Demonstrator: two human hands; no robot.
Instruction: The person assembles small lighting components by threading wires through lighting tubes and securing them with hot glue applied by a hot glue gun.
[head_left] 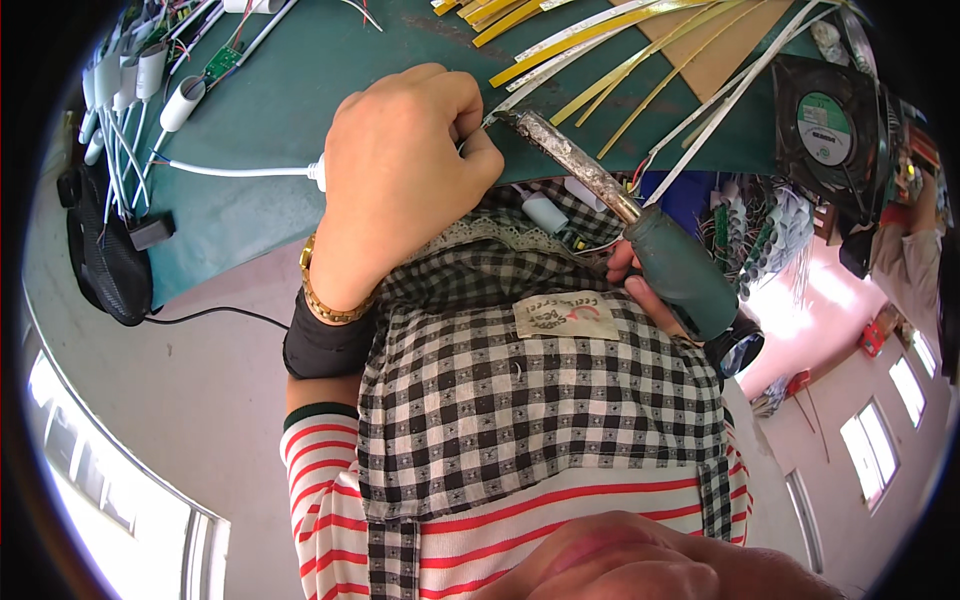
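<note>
Over the green table, the left hand is curled tight, apparently pinching a thin wire at the tip of the soldering iron gripped by the right hand, near a black fan with a round green-and-white label and a pale rectangular patch on the checked apron.

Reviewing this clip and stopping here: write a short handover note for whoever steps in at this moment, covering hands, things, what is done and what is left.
Left hand: closed in a fist at the green table edge, pinching a white cable and thin wire ends.
Right hand: mostly hidden behind the checked apron; grips the green handle of the soldering iron, tip meeting the wire ends at the left fingers.
Nearby: yellow strips, white capsule parts with wires at far left, a black fan at right.
Done: cannot tell whether the joint is made.
Left: joint at the tip appears in progress.
</note>
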